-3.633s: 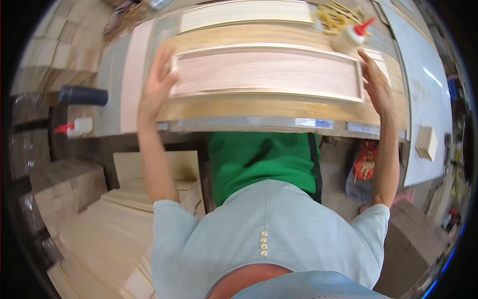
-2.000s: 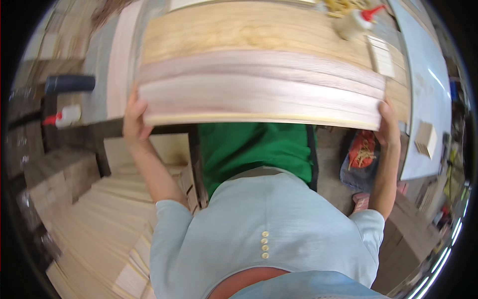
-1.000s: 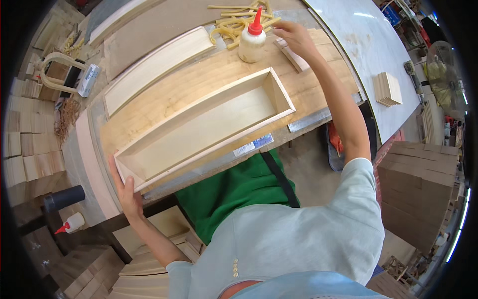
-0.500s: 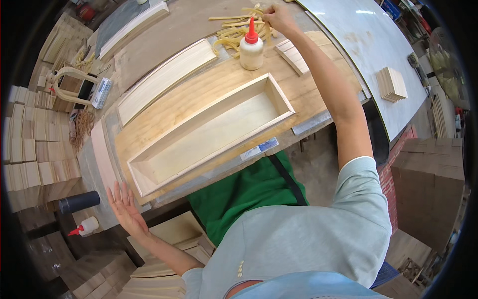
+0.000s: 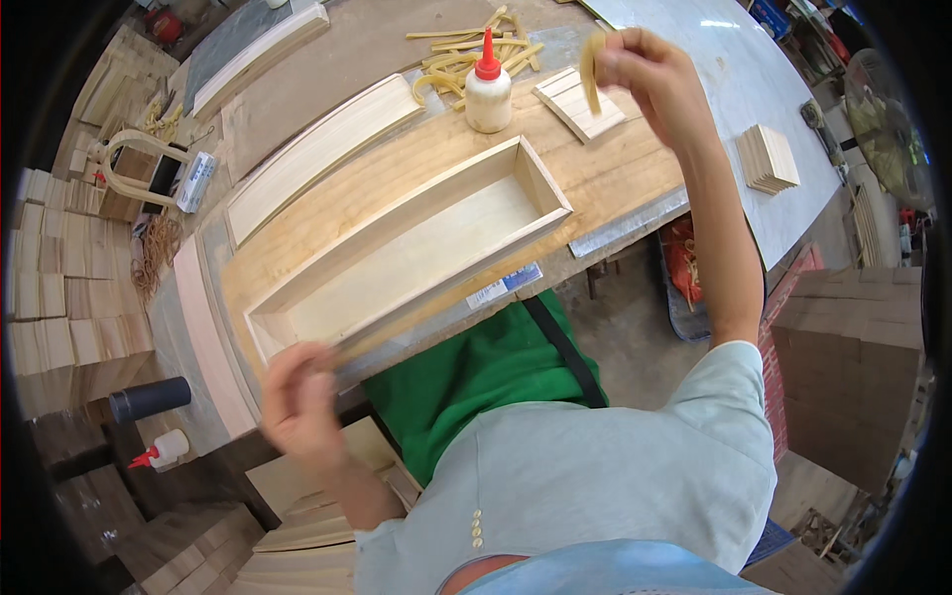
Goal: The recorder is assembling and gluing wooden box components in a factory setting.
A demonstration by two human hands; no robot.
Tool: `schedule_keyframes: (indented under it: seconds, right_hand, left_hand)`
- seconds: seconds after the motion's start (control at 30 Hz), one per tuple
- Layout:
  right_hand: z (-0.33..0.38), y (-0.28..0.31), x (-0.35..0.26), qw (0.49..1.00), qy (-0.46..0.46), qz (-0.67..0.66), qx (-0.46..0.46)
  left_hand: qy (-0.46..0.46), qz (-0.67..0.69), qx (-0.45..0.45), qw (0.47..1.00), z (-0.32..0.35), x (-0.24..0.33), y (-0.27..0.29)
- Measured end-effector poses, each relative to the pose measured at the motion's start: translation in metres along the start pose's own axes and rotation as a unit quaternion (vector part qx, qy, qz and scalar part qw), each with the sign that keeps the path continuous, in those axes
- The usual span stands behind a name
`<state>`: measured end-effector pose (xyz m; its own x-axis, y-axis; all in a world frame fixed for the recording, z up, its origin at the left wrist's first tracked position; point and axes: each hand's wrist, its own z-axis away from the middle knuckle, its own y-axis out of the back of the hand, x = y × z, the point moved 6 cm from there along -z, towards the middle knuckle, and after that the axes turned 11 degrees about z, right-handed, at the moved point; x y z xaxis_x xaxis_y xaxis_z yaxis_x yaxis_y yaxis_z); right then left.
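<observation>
A long, shallow wooden box [image 5: 416, 260] lies with its open side up on a wooden board [image 5: 615, 183]. My right hand [image 5: 650, 84] is raised over the board's far right part, its fingers pinched on a yellow rubber band [image 5: 589, 74] that hangs down. Below that hand are flat wooden slats [image 5: 580, 104] lying side by side. My left hand [image 5: 302, 402] is at the box's near left corner, smeared by motion, so its fingers do not read clearly. Behind the box stands a white glue bottle [image 5: 488, 104] with a red nozzle, beside a pile of yellow rubber bands [image 5: 481, 55].
Curved wooden panels [image 5: 327, 149] lie behind the board. A stack of small wood pieces [image 5: 768, 159] sits on the grey table at right. Toward the left edge are a dark cylinder [image 5: 151, 399], a second glue bottle [image 5: 164, 449] and stacked wood blocks [image 5: 79, 288].
My right hand has come away from the pile, nearer and to the right, carrying a rubber band. My left hand has moved right and nearer to me, by the box's corner.
</observation>
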<state>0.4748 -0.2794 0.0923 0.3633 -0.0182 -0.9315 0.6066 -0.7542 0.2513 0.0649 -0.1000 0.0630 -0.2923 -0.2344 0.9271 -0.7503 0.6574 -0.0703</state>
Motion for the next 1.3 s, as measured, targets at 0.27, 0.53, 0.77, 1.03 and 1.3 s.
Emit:
schedule_keyframes:
  seconds: [0.27, 0.53, 0.77, 1.03, 1.3]
  right_hand:
    - [0.120, -0.107, -0.034, 0.941, -0.131, -0.210, -0.230]
    - [0.135, -0.137, -0.026, 0.879, -0.117, -0.394, -0.242]
    - [0.130, -0.153, -0.034, 0.866, -0.178, -0.326, -0.335]
    - [0.078, -0.054, 0.027, 0.971, -0.163, 0.116, -0.127]
    - [0.070, -0.054, 0.053, 0.954, -0.207, 0.121, -0.181]
  left_hand:
    - [0.220, 0.201, -0.193, 0.935, -0.025, -0.025, -0.155]
    - [0.066, 0.112, 0.013, 0.991, -0.028, -0.032, -0.085]
    - [0.164, 0.472, -0.092, 0.861, -0.027, -0.016, -0.027]
    - [0.153, 0.024, 0.112, 0.982, -0.009, -0.016, 0.129]
    - [0.238, 0.013, 0.047, 0.970, -0.033, -0.052, 0.132]
